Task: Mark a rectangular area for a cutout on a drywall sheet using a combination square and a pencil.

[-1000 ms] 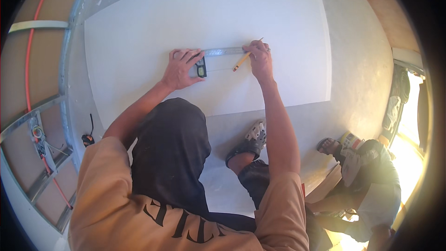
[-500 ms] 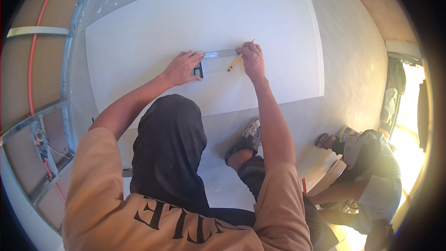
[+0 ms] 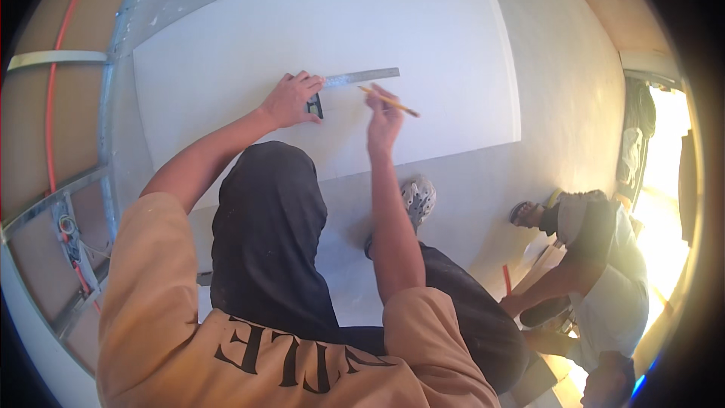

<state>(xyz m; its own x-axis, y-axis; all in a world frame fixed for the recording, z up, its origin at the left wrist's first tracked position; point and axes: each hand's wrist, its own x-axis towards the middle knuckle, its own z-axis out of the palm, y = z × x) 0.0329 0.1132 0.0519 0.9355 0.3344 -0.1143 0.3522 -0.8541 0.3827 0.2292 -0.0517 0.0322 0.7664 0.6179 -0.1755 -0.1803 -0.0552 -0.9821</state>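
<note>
A large white board [image 3: 226, 68] lies flat on the floor in front of me. On it rests a combination square [image 3: 366, 75], its metal blade reaching to the right and its dark head toward me. My left hand [image 3: 289, 100] is closed over the square where head and blade meet, thumb by the head. Just below the blade, my right hand [image 3: 384, 127] grips a yellow pencil [image 3: 404, 108]. The pencil's tip points left, close to the blade; whether it touches the board I cannot tell.
Metal framing [image 3: 60, 58] with a red conduit [image 3: 53, 121] stands along the left. My shoe [image 3: 418, 200] is beside the board's near edge. At the lower right another person [image 3: 612, 272] is bent over, next to a bright opening [image 3: 664, 181].
My right hand has come off the blade's right end and moved left and nearer. The pencil has swung round so its tip points left. My left hand still holds the square.
</note>
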